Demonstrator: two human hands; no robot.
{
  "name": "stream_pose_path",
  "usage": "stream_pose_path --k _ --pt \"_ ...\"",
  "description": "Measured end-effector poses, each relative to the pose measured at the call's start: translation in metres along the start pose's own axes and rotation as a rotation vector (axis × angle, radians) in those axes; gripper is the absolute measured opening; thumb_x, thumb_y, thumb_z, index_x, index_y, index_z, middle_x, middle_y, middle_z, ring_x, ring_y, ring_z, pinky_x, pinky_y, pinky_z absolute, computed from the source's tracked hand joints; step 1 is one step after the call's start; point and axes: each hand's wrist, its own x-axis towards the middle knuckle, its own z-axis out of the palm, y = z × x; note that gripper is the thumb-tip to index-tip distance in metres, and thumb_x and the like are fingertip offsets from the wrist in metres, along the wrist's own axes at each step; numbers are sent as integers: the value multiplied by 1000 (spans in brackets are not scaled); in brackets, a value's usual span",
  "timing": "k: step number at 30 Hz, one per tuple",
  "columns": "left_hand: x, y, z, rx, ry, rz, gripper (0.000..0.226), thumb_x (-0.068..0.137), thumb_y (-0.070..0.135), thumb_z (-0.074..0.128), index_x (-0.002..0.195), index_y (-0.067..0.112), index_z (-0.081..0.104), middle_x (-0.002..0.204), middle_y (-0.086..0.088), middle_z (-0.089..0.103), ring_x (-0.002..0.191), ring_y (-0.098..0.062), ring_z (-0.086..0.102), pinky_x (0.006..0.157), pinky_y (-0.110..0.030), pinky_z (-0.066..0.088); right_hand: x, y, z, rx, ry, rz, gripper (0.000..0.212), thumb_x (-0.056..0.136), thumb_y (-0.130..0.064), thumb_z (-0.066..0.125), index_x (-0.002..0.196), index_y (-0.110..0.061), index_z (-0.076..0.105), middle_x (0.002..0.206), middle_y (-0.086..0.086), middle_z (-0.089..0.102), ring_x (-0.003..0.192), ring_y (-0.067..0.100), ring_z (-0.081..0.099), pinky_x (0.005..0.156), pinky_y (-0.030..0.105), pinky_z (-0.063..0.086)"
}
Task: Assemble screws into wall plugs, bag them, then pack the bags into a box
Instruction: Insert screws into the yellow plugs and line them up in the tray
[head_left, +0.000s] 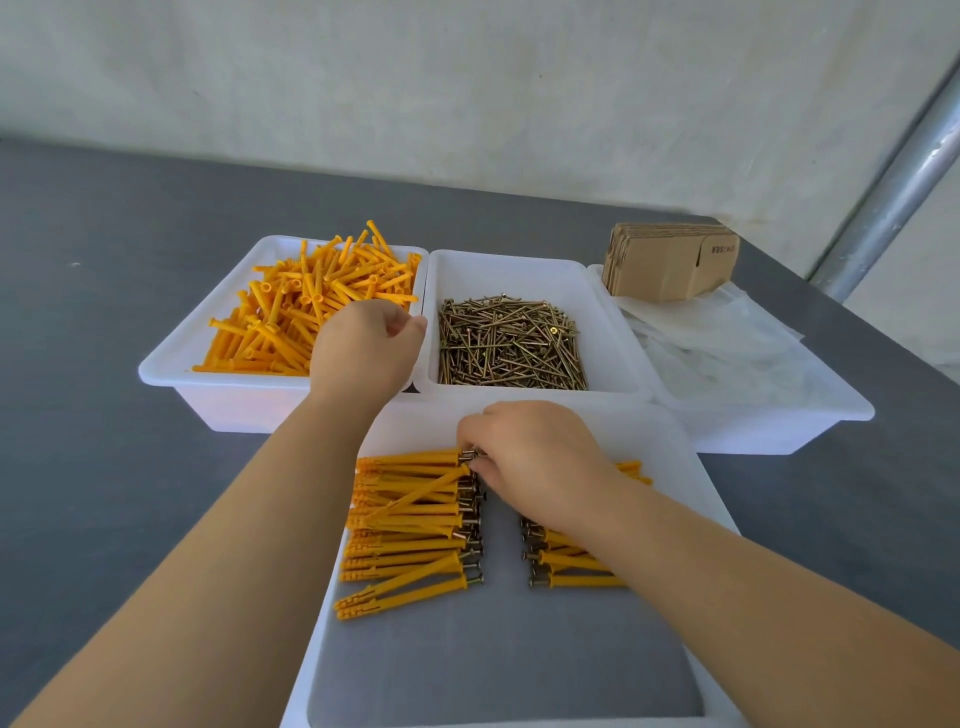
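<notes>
Hands were split: left hand curled over the plug bin's edge at 11 o'clock, grip unclear; right hand pinched an assembled plug atop the near tray's left pile.

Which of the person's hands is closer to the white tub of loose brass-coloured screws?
Left. The left hand hovers at the rim of the white tub of screws; the right hand is nearer the person, over the assembled orange plugs.

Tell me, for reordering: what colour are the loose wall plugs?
Orange-yellow; the loose wall plugs show best in the head view.
</notes>
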Motion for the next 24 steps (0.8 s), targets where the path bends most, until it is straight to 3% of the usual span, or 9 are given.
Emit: stream_pose_path --k 9,16,24 --pt "0 0 -1 -2 -18 -15 29 98 34 54 105 13 72 88 -2 70 84 -22 62 67 -28 43 -3 -12 -2 107 -4 -98 29 88 -20 54 115 -22 65 109 -1 52 92 20 54 69 38 53" --pt "-1 0 -3 -7 -21 -18 26 97 33 54 99 14 72 82 -2 69 80 -21 62 59 -23 41 -3 -11 -3 116 -39 -154 13 91 -30 61 102 -26 66 103 -5 55 97 14 51 71 33 48" --pt "-2 1 -3 6 -39 -15 27 98 34 54 100 13 72 86 -5 70 82 -23 63 63 -27 44 -3 -9 -4 100 -52 -196 16 93 -28 60 104 -23 70 106 -3 57 102 17 53 77 37 50"
